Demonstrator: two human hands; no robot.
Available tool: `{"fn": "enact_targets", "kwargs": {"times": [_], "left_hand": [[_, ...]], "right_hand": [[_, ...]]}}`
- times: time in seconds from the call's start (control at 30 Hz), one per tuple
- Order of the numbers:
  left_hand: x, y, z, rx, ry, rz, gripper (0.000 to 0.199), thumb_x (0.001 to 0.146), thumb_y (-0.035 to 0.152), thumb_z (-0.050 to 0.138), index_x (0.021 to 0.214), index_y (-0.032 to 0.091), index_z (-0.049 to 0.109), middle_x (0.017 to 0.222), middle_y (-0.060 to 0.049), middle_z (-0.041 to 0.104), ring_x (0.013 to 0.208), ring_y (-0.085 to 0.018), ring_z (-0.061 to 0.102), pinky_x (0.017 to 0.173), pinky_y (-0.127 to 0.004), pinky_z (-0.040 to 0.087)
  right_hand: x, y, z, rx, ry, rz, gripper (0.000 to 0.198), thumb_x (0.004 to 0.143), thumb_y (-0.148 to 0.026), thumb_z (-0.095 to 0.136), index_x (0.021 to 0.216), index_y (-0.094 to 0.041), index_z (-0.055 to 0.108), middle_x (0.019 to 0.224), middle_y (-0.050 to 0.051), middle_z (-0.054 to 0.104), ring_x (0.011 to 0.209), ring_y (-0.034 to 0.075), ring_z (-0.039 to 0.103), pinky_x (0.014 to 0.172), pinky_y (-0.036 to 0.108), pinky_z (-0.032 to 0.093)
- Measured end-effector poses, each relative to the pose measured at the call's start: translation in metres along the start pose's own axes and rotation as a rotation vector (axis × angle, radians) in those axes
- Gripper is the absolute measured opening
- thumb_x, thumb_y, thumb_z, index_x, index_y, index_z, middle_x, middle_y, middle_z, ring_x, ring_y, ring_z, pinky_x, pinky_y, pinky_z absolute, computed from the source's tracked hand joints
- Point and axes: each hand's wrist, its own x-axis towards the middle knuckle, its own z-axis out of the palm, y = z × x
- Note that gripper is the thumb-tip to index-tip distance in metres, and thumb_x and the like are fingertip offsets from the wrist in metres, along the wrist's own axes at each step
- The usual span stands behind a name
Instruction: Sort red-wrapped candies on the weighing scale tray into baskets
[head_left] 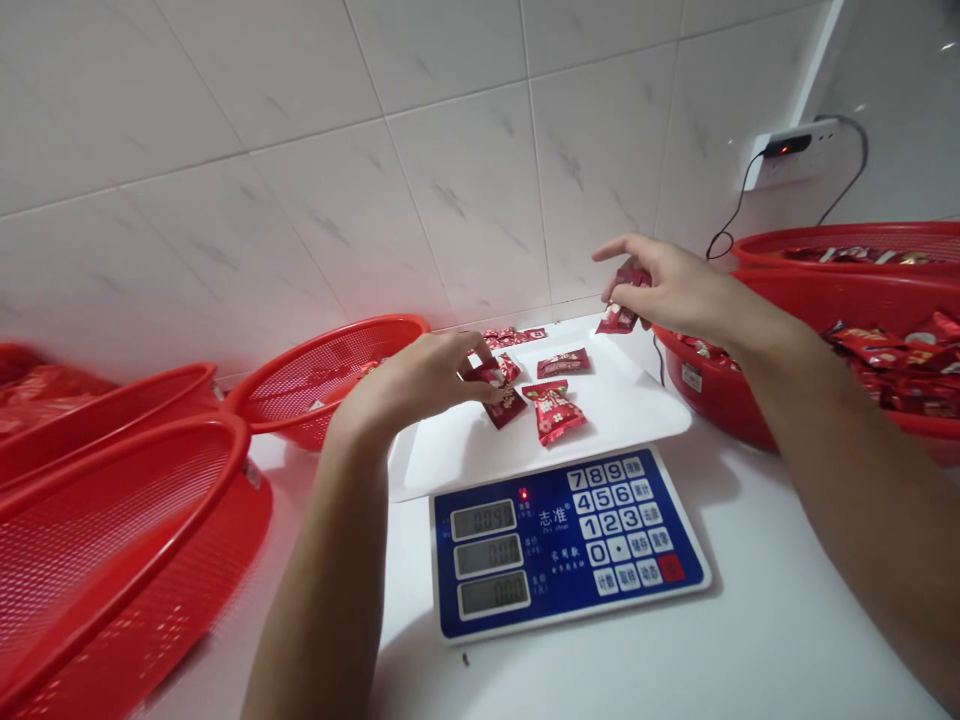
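My left hand (pixel 420 375) is closed on a dark red candy packet (pixel 504 402), low over the white pan (pixel 435 460) of a digital scale (pixel 570 545). Up and to the right, my right hand (pixel 660 285) pinches one or more red candy packets (pixel 624 305) above the pan's far right edge, its index finger stretched out. Between the hands, a bright red wrapped candy (pixel 553 410) and a flat dark red packet (pixel 564 362) lie on the pan. Another small red packet (pixel 508 367) shows partly behind my left fingers.
Red baskets (pixel 127 540) stand at the left, one basket (pixel 330 380) close beside the pan. At the right are red basins (pixel 720 390) holding many wrapped candies. More red packets (pixel 517 335) lie near the tiled wall. A cabled power socket (pixel 795 155) is on the wall.
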Motion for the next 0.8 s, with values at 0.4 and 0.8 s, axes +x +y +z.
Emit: {"fn": "enact_targets", "kwargs": {"times": [0.4, 0.8], "left_hand": [[-0.016, 0.015, -0.015, -0.216, 0.407, 0.001, 0.013, 0.08, 0.036, 0.07, 0.082, 0.023, 0.067, 0.079, -0.003, 0.073, 0.073, -0.019, 0.068, 0.063, -0.03, 0.051], [-0.014, 0.018, -0.012, -0.202, 0.4, 0.037, 0.013, 0.08, 0.036, 0.069, 0.081, 0.023, 0.068, 0.078, -0.003, 0.072, 0.072, -0.019, 0.068, 0.061, -0.03, 0.05]], "right_hand": [[-0.002, -0.005, 0.003, -0.022, 0.001, 0.011, 0.053, 0.077, -0.004, 0.055, 0.129, -0.016, 0.057, 0.091, 0.006, 0.065, 0.063, 0.015, 0.062, 0.059, 0.029, 0.05], [0.001, 0.001, 0.005, 0.021, -0.027, -0.02, 0.052, 0.076, -0.006, 0.057, 0.126, -0.019, 0.058, 0.084, 0.004, 0.065, 0.062, 0.015, 0.061, 0.06, 0.03, 0.051]]}}
